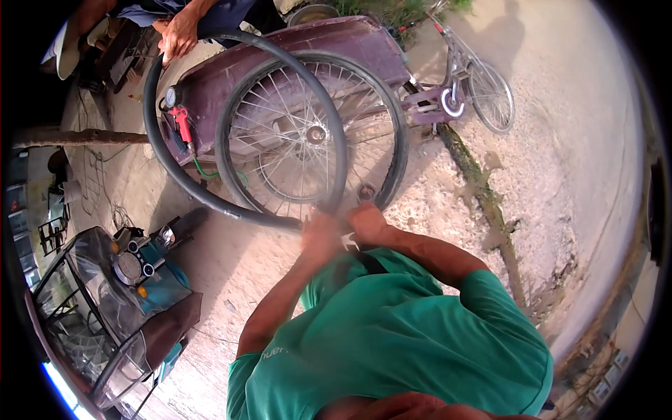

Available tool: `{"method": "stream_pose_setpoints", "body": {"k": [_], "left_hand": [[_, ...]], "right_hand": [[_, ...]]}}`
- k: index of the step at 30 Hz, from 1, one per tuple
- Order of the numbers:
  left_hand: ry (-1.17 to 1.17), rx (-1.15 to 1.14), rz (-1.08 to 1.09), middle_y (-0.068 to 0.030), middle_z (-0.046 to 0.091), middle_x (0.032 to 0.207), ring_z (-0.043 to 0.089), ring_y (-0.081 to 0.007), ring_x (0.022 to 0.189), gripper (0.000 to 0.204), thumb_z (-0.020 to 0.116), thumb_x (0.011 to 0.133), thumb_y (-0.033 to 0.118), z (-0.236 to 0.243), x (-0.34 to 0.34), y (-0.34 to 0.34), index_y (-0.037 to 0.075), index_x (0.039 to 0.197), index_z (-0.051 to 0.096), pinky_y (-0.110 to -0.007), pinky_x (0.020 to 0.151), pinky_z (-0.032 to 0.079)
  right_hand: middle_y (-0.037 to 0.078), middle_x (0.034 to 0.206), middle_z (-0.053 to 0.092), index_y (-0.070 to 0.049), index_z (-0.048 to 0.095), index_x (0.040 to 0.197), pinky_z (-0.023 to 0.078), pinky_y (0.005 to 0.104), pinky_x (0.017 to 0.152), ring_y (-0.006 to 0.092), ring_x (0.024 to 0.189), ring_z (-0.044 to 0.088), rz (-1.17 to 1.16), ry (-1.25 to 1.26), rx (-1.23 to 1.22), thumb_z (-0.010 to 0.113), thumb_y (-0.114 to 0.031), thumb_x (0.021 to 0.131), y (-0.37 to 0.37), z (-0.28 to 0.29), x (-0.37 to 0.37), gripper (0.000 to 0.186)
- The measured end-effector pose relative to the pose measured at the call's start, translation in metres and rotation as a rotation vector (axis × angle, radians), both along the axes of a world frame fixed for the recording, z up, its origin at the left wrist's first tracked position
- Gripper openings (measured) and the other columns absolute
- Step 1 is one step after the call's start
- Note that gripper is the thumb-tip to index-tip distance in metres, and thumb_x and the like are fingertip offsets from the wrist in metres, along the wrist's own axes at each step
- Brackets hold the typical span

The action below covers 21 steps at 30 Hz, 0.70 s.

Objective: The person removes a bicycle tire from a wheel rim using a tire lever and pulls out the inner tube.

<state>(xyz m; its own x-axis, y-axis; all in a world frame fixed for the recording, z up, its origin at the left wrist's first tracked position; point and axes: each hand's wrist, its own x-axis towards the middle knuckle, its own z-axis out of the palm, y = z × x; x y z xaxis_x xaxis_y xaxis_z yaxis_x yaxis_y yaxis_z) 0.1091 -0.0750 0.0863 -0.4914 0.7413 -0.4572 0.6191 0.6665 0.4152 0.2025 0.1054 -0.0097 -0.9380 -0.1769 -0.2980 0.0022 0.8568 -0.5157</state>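
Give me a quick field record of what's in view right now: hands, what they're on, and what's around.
left hand: on the black inner tube at the wheel's lower edge, blurred
right hand: beside the left, at the tyre; grip unclear
inner tube: large loop, pulled out around the spoked wheel
other person's hand: touching the tube's top
wheel belongs to: purple cart tricycle, tipped over
near tube: red gauge fitting
ground: sandy dirt

Bare ground (560,161) right – wheel (315,133), inner tube (157,150) crowd ahead.
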Motion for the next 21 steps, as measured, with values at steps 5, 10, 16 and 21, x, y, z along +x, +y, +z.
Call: {"method": "stream_pose_setpoints", "body": {"k": [5, 10, 16, 21], "left_hand": [[-0.165, -0.127, 0.069, -0.017, 0.068, 0.12, 0.064, -0.0396, 0.118, 0.046, 0.088, 0.082, 0.025, 0.053, -0.021, 0.018, 0.008, 0.12, 0.07, -0.052, 0.102, 0.052], [-0.148, -0.115, -0.023, -0.018, 0.072, 0.113, 0.069, -0.0409, 0.114, 0.038, 0.084, 0.088, 0.028, 0.068, -0.034, 0.002, 0.006, 0.117, 0.072, -0.053, 0.099, 0.055], [-0.215, -0.003, -0.049, -0.0189, 0.07, 0.11, 0.068, -0.0407, 0.112, 0.04, 0.085, 0.087, 0.028, 0.139, -0.083, 0.019, 0.003, 0.115, 0.07, -0.053, 0.097, 0.055], [-0.059, 0.411, 0.017, -0.0178, 0.066, 0.119, 0.065, -0.0413, 0.118, 0.05, 0.087, 0.082, 0.018, 0.081, -0.068, -0.011, 0.003, 0.126, 0.068, -0.053, 0.106, 0.052]], "right_hand": [[0.018, 0.094, 0.079, -0.008, 0.079, 0.095, 0.055, 0.0519, 0.097, 0.0404, 0.088, 0.076, 0.094, -0.049, -0.07, 0.076, -0.035, 0.084, 0.006, 0.014, -0.02, 0.03], [0.022, 0.098, 0.079, -0.004, 0.075, 0.117, 0.062, 0.0556, 0.084, 0.0433, 0.095, 0.077, 0.289, -0.265, -0.056, 0.072, -0.033, 0.085, 0.015, 0.064, -0.045, 0.043], [0.025, 0.104, 0.078, -0.003, 0.074, 0.118, 0.06, 0.0542, 0.091, 0.0461, 0.101, 0.075, 0.219, -0.402, -0.277, 0.075, -0.031, 0.078, 0.035, 0.138, -0.083, 0.049], [0.026, 0.099, 0.077, -0.001, 0.075, 0.11, 0.06, 0.0534, 0.091, 0.0463, 0.097, 0.075, 0.108, -0.399, -0.278, 0.078, -0.032, 0.076, 0.046, 0.118, -0.08, 0.045]]}}
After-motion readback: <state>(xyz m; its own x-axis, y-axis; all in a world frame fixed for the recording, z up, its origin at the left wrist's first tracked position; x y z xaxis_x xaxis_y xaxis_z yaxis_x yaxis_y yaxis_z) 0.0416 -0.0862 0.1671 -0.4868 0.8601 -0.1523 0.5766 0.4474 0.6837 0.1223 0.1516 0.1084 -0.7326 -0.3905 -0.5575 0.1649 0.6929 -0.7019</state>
